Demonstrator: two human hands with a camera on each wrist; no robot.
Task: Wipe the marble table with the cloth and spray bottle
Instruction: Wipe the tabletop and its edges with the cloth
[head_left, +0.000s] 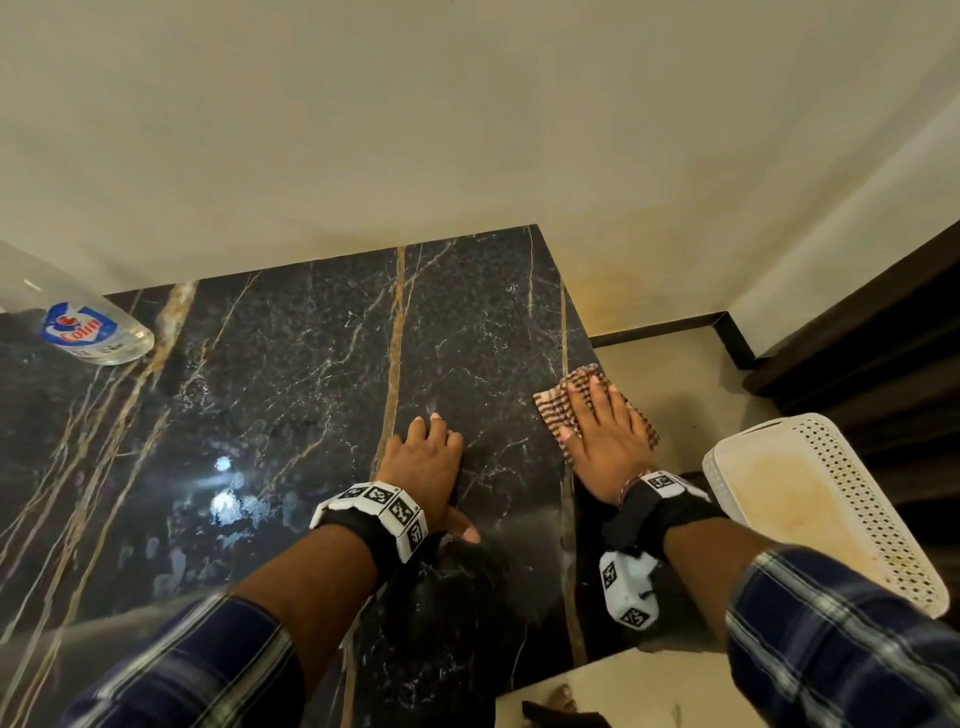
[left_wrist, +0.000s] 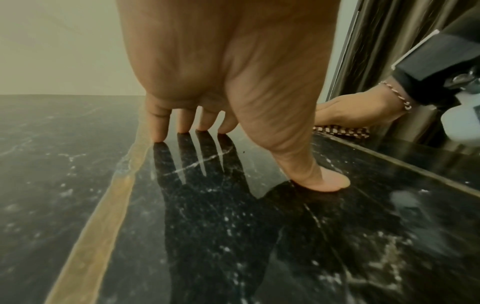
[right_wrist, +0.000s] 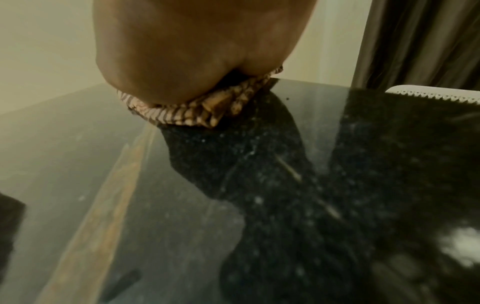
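Now, from the head view, we press our right hand (head_left: 605, 431) flat on the brown-and-cream checked cloth (head_left: 558, 410), fingers straight and slightly spread, at the right edge of the black marble table with gold and white veins (head_left: 291, 374); the cloth shows beyond the fingertips and on both sides of them, and part of it overhangs the table edge; our left hand (head_left: 428, 462) stands on the bare marble just beside the cloth, to the left of the right-hand fingers, holding nothing; the clear plastic spray bottle with a blue and red label (head_left: 85, 327) stands well apart, far to the left of the left-hand fingers, near the wall; a white perforated plastic basket (head_left: 826, 499) sits off the table, to the right of the right wrist; checked blue sleeves (head_left: 841, 639) cover both forearms.

From the left wrist view, the left hand (left_wrist: 228, 72) is propped on its fingertips (left_wrist: 159, 133), four fingers close together and nearly straight, the thumb spread apart and touching the marble table (left_wrist: 78, 164) nearer the camera; beyond the thumb, the right hand (left_wrist: 358, 111) lies on the cloth (left_wrist: 342, 131).

From the right wrist view, the heel of the right hand (right_wrist: 194, 51) bears down on the bunched cloth (right_wrist: 197, 115), which touches the marble table (right_wrist: 259, 185); the fingers are hidden here, so we cannot tell their spread from this side; the basket (right_wrist: 436, 95) rim shows beyond the table edge.
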